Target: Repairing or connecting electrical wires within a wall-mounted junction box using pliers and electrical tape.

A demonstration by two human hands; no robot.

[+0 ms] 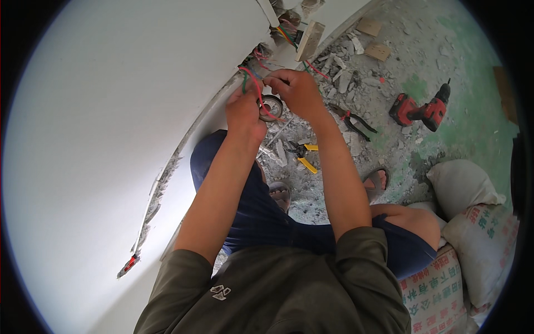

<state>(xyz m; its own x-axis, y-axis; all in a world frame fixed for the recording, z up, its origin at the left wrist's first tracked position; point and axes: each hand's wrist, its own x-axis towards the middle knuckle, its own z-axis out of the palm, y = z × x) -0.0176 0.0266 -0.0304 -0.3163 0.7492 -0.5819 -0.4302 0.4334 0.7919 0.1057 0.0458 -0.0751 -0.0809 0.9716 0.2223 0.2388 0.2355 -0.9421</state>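
Red (pixel 257 89) and green (pixel 244 83) wires come out of a cut channel (pixel 253 55) in the white wall. My left hand (pixel 242 113) is closed around these wires. Just right of it my right hand (pixel 295 92) has fingers pinched at the wires' upper part; exactly what is between them is hidden. A tape roll (pixel 272 108) shows between my hands, beside the hanging red wire; whether it is held is unclear. Below my hands lie yellow-handled pliers (pixel 307 163). Black-handled pliers (pixel 359 125) lie on the floor right of my right wrist.
The white wall (pixel 100 111) fills the left. A red cordless drill (pixel 428 114) rests on the debris-strewn floor (pixel 384 78). Flat brown pieces (pixel 377 51) lie near the top. Full sacks (pixel 464 189) are piled at lower right. A small block (pixel 310 42) stands by the upper wires.
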